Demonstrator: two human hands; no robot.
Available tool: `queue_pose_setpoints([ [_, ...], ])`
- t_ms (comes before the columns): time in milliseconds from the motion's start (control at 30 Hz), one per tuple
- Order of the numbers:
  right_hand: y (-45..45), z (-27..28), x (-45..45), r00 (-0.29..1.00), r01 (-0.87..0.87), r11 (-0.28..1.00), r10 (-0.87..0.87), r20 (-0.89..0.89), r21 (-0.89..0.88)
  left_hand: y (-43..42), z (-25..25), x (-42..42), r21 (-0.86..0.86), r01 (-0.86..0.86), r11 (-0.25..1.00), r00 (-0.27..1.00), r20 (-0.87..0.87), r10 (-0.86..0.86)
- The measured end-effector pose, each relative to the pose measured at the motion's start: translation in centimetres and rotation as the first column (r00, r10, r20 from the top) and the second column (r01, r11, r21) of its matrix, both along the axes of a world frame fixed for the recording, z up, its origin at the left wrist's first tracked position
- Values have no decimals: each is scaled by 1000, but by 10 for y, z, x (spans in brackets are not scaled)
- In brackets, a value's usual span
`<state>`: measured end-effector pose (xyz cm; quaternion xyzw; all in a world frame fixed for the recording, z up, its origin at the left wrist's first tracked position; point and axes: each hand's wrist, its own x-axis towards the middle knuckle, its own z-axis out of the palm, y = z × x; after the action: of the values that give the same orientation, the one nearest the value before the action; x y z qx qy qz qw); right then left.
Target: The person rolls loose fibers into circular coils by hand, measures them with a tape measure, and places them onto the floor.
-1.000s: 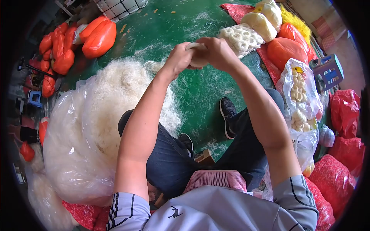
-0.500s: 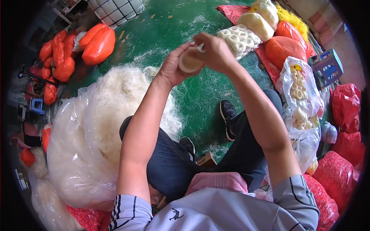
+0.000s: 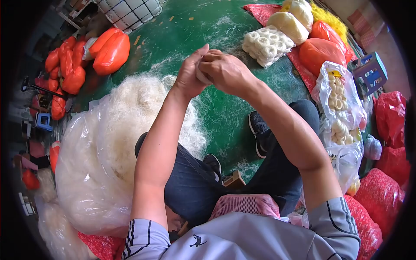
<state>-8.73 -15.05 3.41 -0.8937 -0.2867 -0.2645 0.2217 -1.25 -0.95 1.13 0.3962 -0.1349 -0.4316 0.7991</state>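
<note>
Pinching a pale coil [image 3: 202, 76] between left hand [image 3: 189, 74] and right hand [image 3: 226, 73], touching both, hiding its long axis.

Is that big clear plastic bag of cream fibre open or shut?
Open: loose cream fibre spills from the clear plastic bag onto the green floor.

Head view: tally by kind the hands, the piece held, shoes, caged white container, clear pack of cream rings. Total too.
Hands (left hand, right hand): 2
Cream piece, partly hidden: 1
Black shoes: 2
Caged white container: 1
Clear pack of cream rings: 1
Total: 7
</note>
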Motion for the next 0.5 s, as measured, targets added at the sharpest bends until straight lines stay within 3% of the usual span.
queue_pose_setpoints([
  [133,-2,6,0,997,-50,995,44,69,87,-1,1,5,-79,-62,995,996,-70,57],
  [233,6,20,-10,959,261,947,-276,60,187,-2,2,1,-106,-113,988,991,-89,104],
  [267,7,21,-9,974,223,954,-225,-16,199,-1,-6,6,-115,-81,990,996,-51,75],
  [300,6,9,-7,950,273,959,-255,-183,80,-2,-11,9,-118,-43,992,999,-11,42],
  [333,5,0,-4,963,228,969,-210,-167,98,-5,-9,4,23,-115,993,992,57,113],
  [500,2,-6,0,992,120,993,-119,-47,9,-3,-7,3,-17,-51,999,999,-10,51],
])
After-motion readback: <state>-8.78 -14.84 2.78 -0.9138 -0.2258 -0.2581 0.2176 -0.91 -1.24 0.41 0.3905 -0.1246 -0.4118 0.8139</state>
